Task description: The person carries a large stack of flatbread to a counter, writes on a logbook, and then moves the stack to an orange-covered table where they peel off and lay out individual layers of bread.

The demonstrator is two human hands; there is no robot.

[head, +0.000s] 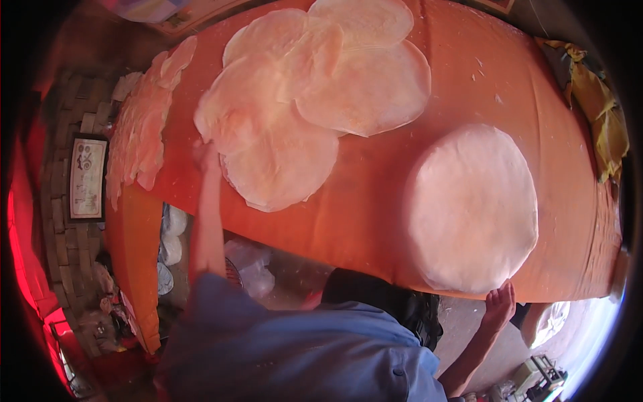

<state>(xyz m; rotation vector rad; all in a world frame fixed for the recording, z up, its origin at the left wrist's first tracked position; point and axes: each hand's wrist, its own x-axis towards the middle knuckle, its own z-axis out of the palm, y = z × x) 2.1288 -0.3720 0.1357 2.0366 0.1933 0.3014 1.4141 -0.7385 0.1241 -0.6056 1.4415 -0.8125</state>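
Several thin, pale round flatbreads or dough sheets (366, 90) overlap on an orange-covered table (361, 201). My left hand (205, 153), slightly blurred, pinches the left edge of one sheet (226, 110) in that group, and this sheet looks rumpled near the hand. Towards the near right lies a thick round stack of similar sheets (472, 211), its rim reaching almost to the table's front edge. My right hand (500, 300) is at the near rim of this stack, fingers close together and fingertips against it. Whether it grips the rim is not clear.
At the table's left end lies a ragged row of thin pale pieces (143, 120). Yellow cloth (598, 115) hangs over the far right edge. A framed sign with writing (87, 178) stands on the left. Plastic bags (251, 266) lie below the table.
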